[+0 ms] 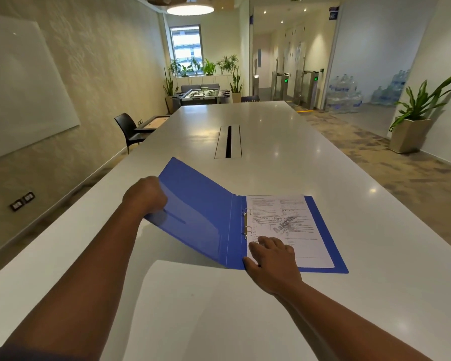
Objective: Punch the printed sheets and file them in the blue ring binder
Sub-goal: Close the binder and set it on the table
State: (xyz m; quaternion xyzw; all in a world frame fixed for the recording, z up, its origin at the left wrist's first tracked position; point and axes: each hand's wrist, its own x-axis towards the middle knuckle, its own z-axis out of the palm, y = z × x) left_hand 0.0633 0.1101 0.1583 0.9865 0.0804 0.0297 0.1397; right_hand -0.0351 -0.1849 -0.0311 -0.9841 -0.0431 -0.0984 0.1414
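White table (271, 142): left hand (145, 195) grips binder (201, 217) cover at 9 o'clock, right hand (272, 259) flat on sheets (289, 227); close cover slowly, keeping sheets seated on rings (247, 222).

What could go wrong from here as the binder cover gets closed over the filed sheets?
1. The right hand rests flat on the printed sheets beside the rings; if the cover, which the left hand grips at its outer edge, swings over, it could land on those fingers.
2. Whether the rings are fully shut cannot be told; if not, the sheets may slip off.
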